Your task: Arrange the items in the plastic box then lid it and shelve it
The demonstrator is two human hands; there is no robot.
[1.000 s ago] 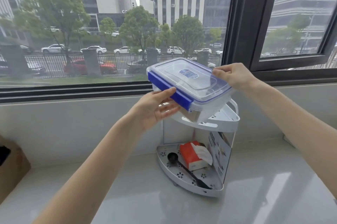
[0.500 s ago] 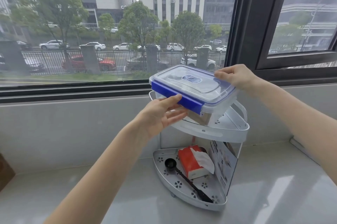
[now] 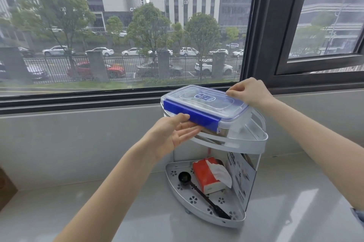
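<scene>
Resting on the rack's (image 3: 246,143) top tier, the lidded box (image 3: 204,106) sits between both hands. Left hand (image 3: 173,135), grip open, palm up, fingers under the blue clasp (image 3: 192,112). Right hand (image 3: 250,92), grip pinched on the lid's far corner. Below the left hand, bottom tier: tissue pack (image 3: 208,175), black scoop (image 3: 197,188).
</scene>
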